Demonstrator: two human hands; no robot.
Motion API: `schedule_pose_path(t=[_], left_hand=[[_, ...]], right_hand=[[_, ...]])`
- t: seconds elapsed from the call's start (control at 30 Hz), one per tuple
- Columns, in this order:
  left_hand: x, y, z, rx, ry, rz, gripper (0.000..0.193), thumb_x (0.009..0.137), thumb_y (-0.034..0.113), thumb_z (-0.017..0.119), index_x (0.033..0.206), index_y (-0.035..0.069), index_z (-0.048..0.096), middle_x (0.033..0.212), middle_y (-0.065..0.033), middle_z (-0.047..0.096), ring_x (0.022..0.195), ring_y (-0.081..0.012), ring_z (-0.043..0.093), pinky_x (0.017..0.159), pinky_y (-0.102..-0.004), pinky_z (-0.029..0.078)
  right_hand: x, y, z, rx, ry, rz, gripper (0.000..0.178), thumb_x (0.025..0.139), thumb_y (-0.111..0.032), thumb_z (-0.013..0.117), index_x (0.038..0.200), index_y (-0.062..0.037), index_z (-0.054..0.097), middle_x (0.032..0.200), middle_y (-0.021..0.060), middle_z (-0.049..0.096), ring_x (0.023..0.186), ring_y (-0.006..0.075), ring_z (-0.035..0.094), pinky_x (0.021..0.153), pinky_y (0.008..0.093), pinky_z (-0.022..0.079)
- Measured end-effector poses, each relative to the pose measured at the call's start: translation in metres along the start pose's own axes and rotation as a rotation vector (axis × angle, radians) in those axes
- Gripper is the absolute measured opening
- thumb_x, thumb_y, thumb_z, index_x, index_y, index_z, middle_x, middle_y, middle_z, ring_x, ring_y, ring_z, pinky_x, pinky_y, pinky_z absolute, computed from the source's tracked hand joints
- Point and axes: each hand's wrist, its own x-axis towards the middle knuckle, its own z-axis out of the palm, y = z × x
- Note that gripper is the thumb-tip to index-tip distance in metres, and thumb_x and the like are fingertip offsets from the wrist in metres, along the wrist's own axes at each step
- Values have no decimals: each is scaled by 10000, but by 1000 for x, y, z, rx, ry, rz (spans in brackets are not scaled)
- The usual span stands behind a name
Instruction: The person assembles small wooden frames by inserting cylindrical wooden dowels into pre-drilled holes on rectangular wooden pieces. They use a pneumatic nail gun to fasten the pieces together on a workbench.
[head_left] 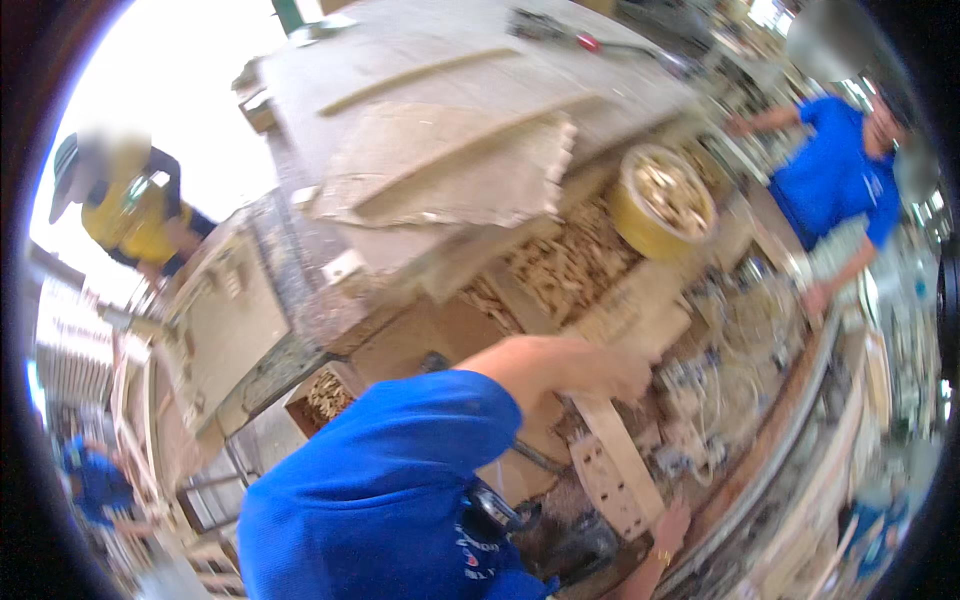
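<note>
A pale wooden strip (622,455) lies at a slant in front of me, over a light wooden block with dark holes (603,490). My left hand (622,372), reaching across from the blue sleeve, is over the strip's far end; motion blur hides its fingers. At the near end, my right hand (672,528) grips the strip at its edge, a thin bracelet on the wrist. Just beyond my left hand rests a flat pale board (635,315).
A yellow bucket of wood pieces (665,205) stands beside a heap of small wood pieces (570,260). A large worktable (440,85) bears a ragged sheet (450,165). Clear tubing (750,320) lies at right. A blue-shirted person (835,170) and a yellow-shirted person (135,205) are nearby.
</note>
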Motion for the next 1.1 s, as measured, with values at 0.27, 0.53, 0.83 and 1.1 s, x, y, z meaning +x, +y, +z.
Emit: schedule_pose_path(t=[0.27,0.53,0.83,1.1], left_hand=[[10,-1,-10,56,-228,-47,447,930,412,408,746,153,723,804,-71,692,977,-247,618,1117,-530,130],[12,10,-44,115,-212,-17,505,964,444,349,861,137,737,872,-64,692,1019,-234,597,1109,-510,128],[-60,62,-184,268,17,-39,506,917,477,458,1054,42,678,1031,-123,647,1071,-285,565,1070,-574,227],[-159,87,-149,510,388,-408,618,800,451,622,1233,22,523,1087,-74,563,1076,-283,534,942,-528,375]], right_hand=[[14,-16,-25,522,-220,573,421,969,-299,387,1260,-28,527,1138,240,590,1014,430,541,893,514,422],[10,-8,-48,441,-103,603,481,989,-367,337,1174,-3,590,1114,238,621,1032,432,552,906,500,417],[5,-15,-107,605,142,584,435,987,-337,396,1108,38,581,975,242,643,893,424,589,793,473,433],[106,-176,-192,1055,200,243,351,959,-284,455,975,57,541,850,222,610,802,356,573,743,405,426]])
